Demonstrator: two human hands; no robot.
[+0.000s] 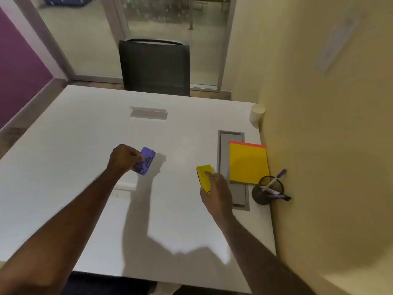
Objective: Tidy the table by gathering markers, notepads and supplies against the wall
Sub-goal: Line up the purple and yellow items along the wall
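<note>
Two hands busy: your left hand (pixel 124 158) clutches a purple stapler-like thing (pixel 145 161) above the table (pixel 74 135), well left of the yellow notepad (pixel 247 162); your right hand (pixel 217 191) grips a yellow one (pixel 204 177) just left of that notepad.

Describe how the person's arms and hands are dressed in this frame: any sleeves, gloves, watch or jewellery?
Both forearms are bare from the bottom edge of the picture up to the wrists, with no sleeves in view. The left hand and the right hand wear no gloves. No watch, bracelet or ring shows on either, though the frame is slightly blurred, so small items could be missed.
</note>
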